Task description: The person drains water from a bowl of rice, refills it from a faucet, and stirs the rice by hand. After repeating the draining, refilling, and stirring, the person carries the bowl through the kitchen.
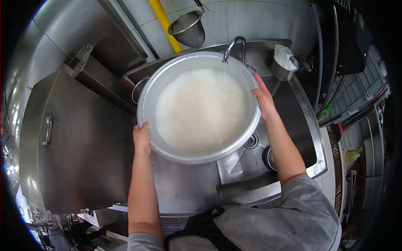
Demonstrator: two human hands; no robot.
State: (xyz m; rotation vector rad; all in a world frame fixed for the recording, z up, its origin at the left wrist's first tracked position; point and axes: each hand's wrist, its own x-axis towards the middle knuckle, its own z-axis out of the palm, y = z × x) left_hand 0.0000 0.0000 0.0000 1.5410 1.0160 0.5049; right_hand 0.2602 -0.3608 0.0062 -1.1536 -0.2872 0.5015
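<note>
A large round grey-white basin [197, 159] holds cloudy whitish water [201, 108] over the steel sink [289, 113]. My left hand [141, 137] grips its lower left rim, thumb over the edge. At the right rim my right hand [264, 98] holds on, with the thumb on top and the fingers along the outside. Water falls in a thin stream from the curved tap [238, 39] into the basin near its back right side. What lies under the cloudy surface is hidden.
A mesh strainer [188, 31] hangs at the back beside a yellow pipe [161, 16]. A metal pot [284, 69] with a white bag in it stands at the sink's back right corner. To the left is a steel cabinet [83, 146]. Drain openings [251, 141] show below the basin.
</note>
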